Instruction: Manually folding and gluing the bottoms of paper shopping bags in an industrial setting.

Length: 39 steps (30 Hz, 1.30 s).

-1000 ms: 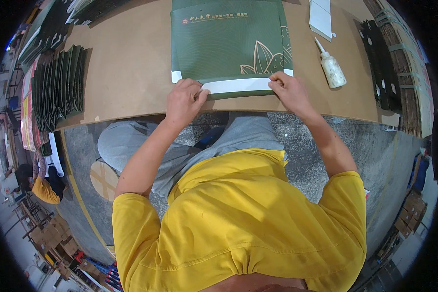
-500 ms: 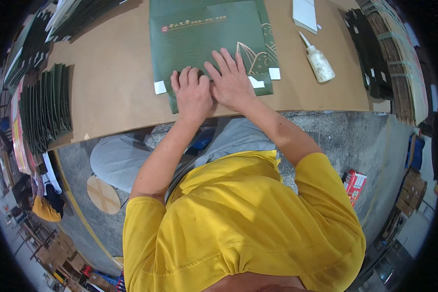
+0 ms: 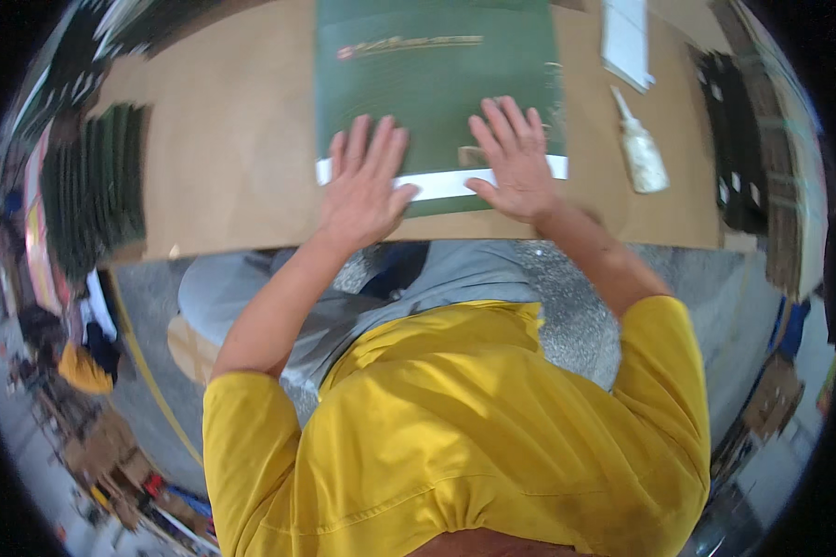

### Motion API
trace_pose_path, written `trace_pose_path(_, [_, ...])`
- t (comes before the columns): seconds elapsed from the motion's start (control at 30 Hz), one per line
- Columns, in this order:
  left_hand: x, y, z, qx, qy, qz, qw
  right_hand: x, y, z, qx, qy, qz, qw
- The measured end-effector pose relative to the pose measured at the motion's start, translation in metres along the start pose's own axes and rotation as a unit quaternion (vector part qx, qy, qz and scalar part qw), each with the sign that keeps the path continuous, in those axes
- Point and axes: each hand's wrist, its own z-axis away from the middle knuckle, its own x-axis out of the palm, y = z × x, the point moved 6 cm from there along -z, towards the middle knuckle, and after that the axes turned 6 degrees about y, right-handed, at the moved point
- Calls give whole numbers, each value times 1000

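A flat green paper piece point(image 3: 427, 88) with gold print lies on the table in front of me. Along its near part runs a white strip point(image 3: 442, 185), with a narrow green edge showing on my side of it. My left hand point(image 3: 362, 190) rests flat over the strip's left part, fingers stretched out onto the green paper. Over the right part lies my right hand point(image 3: 518, 167), also flat, its fingers spread and thumb pointing inward across the strip. Neither hand grips anything. Parts of the strip and paper are hidden under both palms.
The brown table point(image 3: 232, 139) has a squeeze bottle point(image 3: 644, 160) with a thin nozzle at right, below white strips point(image 3: 626, 42). Green folded pieces point(image 3: 97, 181) stand at the left edge. Dark pieces point(image 3: 734, 144) and a strapped stack point(image 3: 782, 158) line the right.
My hands have moved apart and flattened; earlier they were close together with curled left fingers. The white strip now shows across the paper's width, where only white bits showed. The view has shifted slightly.
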Motion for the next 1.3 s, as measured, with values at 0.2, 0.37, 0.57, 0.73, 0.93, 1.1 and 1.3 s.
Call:
trace_pose_path(0.2, [4, -10, 10, -8, 26, -50, 998, 4, 13, 2, 161, 132, 17, 978])
trace_pose_path(0.37, [-6, -28, 20, 66, 95, 187, 976, -65, 54, 55, 215, 273, 35, 937])
trace_pose_path(0.57, [-39, -43, 44, 26, 196, 191, 961, -94, 132, 133, 371, 196, 78, 904])
trace_pose_path(0.73, [-29, -49, 39, -60, 246, 195, 948, -66, 176, 167, 509, 376, -305, 712])
trace_pose_path(0.93, [-17, -57, 40, -157, 293, 240, 912, -83, 109, 134, 415, 382, -707, 426])
trace_pose_path(1.1, [-13, -56, 37, -129, 315, 228, 912, -89, 24, 69, 365, 266, -684, 572])
trace_pose_path(1.3, [-13, -53, 36, -124, 324, 234, 908, -99, -72, -2, 149, 206, -245, 936])
